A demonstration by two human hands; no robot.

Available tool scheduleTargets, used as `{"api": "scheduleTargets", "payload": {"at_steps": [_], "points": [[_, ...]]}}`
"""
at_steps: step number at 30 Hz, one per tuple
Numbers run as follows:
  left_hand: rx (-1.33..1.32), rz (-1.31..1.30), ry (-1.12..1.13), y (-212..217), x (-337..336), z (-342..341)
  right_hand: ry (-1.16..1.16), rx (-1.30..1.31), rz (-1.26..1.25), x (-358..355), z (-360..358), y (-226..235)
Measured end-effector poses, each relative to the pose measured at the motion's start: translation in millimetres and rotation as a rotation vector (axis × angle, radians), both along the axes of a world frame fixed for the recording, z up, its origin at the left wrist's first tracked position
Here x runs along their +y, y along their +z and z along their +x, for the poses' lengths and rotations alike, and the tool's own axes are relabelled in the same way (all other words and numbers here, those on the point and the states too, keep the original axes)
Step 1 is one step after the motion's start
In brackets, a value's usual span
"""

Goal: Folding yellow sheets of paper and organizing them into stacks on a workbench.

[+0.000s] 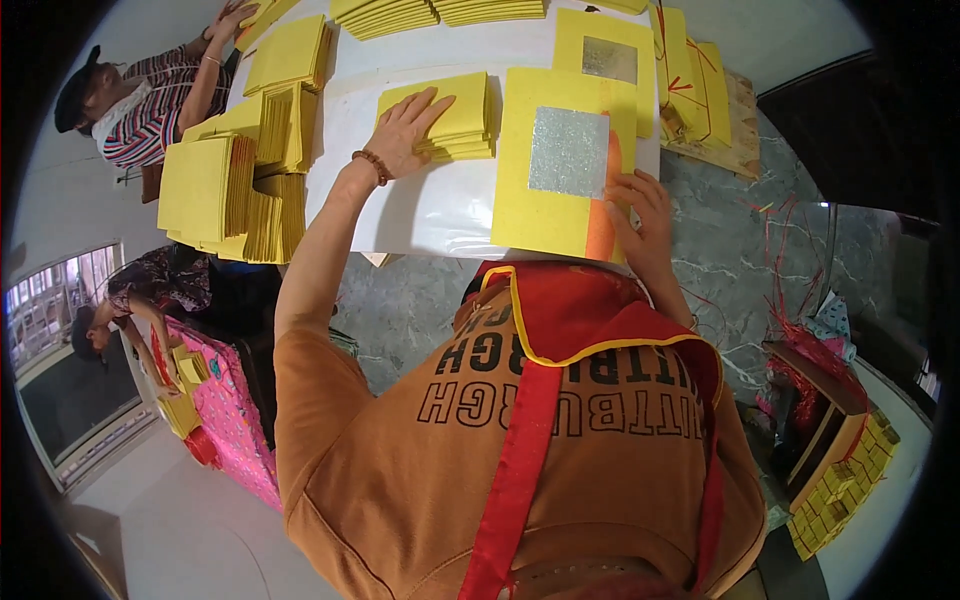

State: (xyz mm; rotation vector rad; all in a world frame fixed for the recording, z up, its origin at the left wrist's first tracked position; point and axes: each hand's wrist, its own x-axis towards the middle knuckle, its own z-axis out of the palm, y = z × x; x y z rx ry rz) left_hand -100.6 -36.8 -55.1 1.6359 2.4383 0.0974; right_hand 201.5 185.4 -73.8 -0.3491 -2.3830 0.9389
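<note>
The left hand (405,128) is laid flat, fingers spread, on top of a small stack (455,118) of yellow sheets just above the middle of the frame; nothing is gripped there, the palm is simply pressed down on the pile. The right hand (640,215) is seen to the right of centre, its fingers curled loosely at the lower right edge of the big sheet (545,205), the large yellow paper with a silver foil square (568,152) at its middle. The fingertips are touching the paper by an orange strip (603,215) along that edge; whether the edge is actually pinched cannot be told from this view. The key relation is this: the big sheet lies directly up-frame and to the left of the right hand, with its long axis running from the bottom of the frame toward the top, tilted a little to the right, and it is the right hand that is on it, while the left hand is set well to the left on the separate stack. The sheet and the stack are almost touching, side by side on the white table (430,210). A second foil-marked sheet (605,55) is seen above, near the top edge. More yellow piles (225,190) are heaped at the upper left, where another person's hands (225,20) are at work, and a further person (130,310) is bent over at the left edge beside a pink cloth (235,420).
</note>
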Motion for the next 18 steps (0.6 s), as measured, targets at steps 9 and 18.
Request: {"api": "scheduleTargets", "payload": {"at_steps": [9,18], "points": [[-0.099,0.354,-0.223,37,36,72,0.007,0.047,-0.221,1,-1,-11],[-0.1,0.316,-0.496,42,52,151,0.033,0.05,-0.391,6,0,-15]]}}
